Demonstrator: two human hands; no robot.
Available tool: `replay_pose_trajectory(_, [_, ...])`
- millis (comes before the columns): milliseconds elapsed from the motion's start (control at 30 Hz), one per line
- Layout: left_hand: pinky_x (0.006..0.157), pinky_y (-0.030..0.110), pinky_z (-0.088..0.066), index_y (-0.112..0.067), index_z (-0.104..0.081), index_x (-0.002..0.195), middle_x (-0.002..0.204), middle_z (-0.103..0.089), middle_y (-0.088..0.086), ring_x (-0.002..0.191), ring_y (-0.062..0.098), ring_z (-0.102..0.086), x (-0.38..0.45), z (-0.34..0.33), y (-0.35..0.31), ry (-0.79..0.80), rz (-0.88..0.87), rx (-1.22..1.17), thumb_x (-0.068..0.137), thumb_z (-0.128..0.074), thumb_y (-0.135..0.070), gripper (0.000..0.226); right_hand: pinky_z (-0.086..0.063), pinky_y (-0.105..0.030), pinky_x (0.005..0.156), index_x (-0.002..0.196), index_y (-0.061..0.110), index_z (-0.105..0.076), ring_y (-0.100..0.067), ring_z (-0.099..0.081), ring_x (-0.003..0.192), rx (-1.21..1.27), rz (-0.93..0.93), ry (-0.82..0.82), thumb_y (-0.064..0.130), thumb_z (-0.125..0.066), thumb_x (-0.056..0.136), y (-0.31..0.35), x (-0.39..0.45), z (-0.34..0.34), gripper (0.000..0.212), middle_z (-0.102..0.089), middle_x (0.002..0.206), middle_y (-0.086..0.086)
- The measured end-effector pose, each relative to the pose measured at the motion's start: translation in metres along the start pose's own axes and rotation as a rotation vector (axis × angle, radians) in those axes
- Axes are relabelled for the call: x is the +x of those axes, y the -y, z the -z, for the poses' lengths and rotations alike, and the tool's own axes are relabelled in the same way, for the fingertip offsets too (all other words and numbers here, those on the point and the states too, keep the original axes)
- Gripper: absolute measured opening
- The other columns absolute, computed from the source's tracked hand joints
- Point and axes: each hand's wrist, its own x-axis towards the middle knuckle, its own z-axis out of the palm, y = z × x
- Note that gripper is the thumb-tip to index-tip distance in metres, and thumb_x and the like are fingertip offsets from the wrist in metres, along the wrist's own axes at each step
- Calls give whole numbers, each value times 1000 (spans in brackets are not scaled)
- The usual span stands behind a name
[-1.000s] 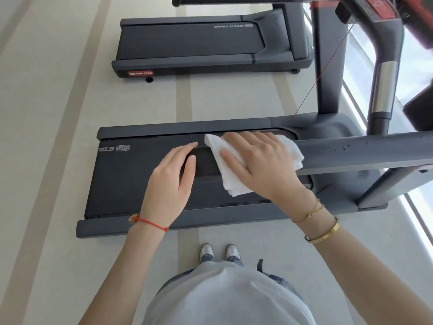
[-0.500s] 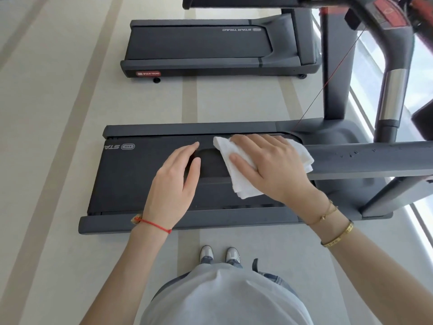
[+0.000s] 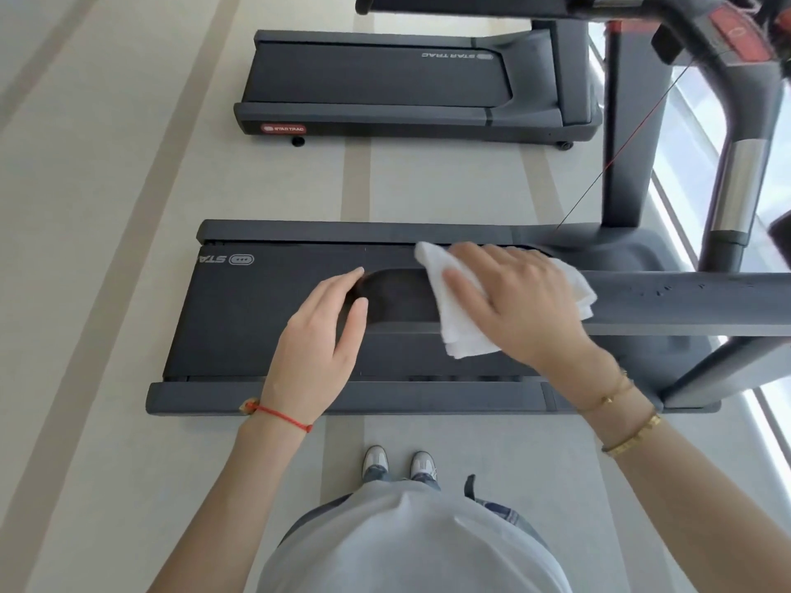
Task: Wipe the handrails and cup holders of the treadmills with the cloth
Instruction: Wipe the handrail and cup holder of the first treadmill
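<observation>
A dark grey handrail (image 3: 685,301) runs in from the right above the nearest treadmill's belt (image 3: 257,318). My left hand (image 3: 316,344) grips the rail's rounded free end, index finger on the far side and thumb on the near side. My right hand (image 3: 522,301) lies flat on a folded white cloth (image 3: 462,331) and presses it onto the rail just right of the left hand. The cloth's lower edge hangs over the rail's near side. No cup holder is in view.
A second treadmill (image 3: 385,74) stands further away on the pale striped floor. At the right rise a dark upright post (image 3: 629,143) and a curved handle with a chrome section (image 3: 740,186), with a thin red cord (image 3: 620,143) between them. My shoes (image 3: 398,464) stand beside the deck.
My right hand has slid the cloth a little to the right along the rail, widening the gap to my left hand. My left hand stays on the rail's end.
</observation>
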Motion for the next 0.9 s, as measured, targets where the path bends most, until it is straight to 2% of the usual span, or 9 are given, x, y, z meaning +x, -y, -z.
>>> replay_pose_trajectory(67, [107,18,-38,-13,-54,137,134,-58,-4,125,8,-53,1,1,-2,3,-5,7,103,-44,-24,37,-31,-35,55,83,21,-54,-29,-47,60,-17,-170,30,50,-21,93,-9,8,-1,45,-53,60,2])
replay_pose_trajectory(133, [107,22,-40,-13,-54,137,133,-59,-3,124,10,-53,1,1,-3,8,-8,12,103,-44,-25,38,-23,-34,52,75,21,-47,-31,-40,58,-36,-221,74,48,-26,93,3,20,-7,39,-40,53,4])
replay_pose_trajectory(267, [105,27,-44,-13,-53,137,132,-58,-2,121,11,-55,3,1,-4,27,-21,1,102,-45,-27,39,-37,-36,64,97,20,-61,-25,-53,67,-23,-3,-5,44,-28,101,40,15,-17,41,-58,72,4])
replay_pose_trajectory(333, [106,26,-43,-13,-52,137,133,-57,-2,122,11,-54,3,2,-4,29,-26,0,101,-46,-26,39,-43,-37,76,116,20,-62,-23,-57,79,29,72,-47,44,-30,102,33,3,-13,43,-65,90,3])
replay_pose_trajectory(400, [107,24,-41,-13,-52,138,135,-57,-3,124,10,-52,4,3,-4,34,-31,14,102,-46,-28,40,-43,-37,81,121,20,-61,-23,-58,86,36,81,-77,43,-34,102,12,-8,-9,40,-65,97,3])
replay_pose_trajectory(533, [110,24,-39,-14,-51,139,136,-56,-3,127,11,-51,6,5,-5,55,-66,41,102,-44,-29,41,-38,-38,68,82,20,-50,-29,-54,66,-3,-170,-111,44,-29,100,-14,-7,-5,37,-58,67,1])
replay_pose_trajectory(600, [109,20,-36,-13,-51,140,137,-56,-2,128,11,-50,9,4,-7,69,-86,47,102,-45,-27,40,-39,-38,66,79,18,-51,-27,-52,62,-39,-179,-107,43,-28,100,1,-1,-12,40,-55,63,0])
replay_pose_trajectory(700, [107,14,-34,-11,-52,138,136,-57,0,127,12,-51,14,1,-11,73,-123,48,102,-47,-24,38,-41,-38,71,99,19,-65,-25,-54,69,-20,-66,-155,41,-29,103,21,-2,-20,43,-62,76,2])
replay_pose_trajectory(900, [100,25,-41,-10,-60,123,118,-64,0,110,14,-57,25,-12,-31,60,-281,131,101,-49,-19,27,-43,-36,85,124,18,-60,-22,-59,92,-13,97,-112,43,-30,104,-1,-15,-14,44,-65,103,4])
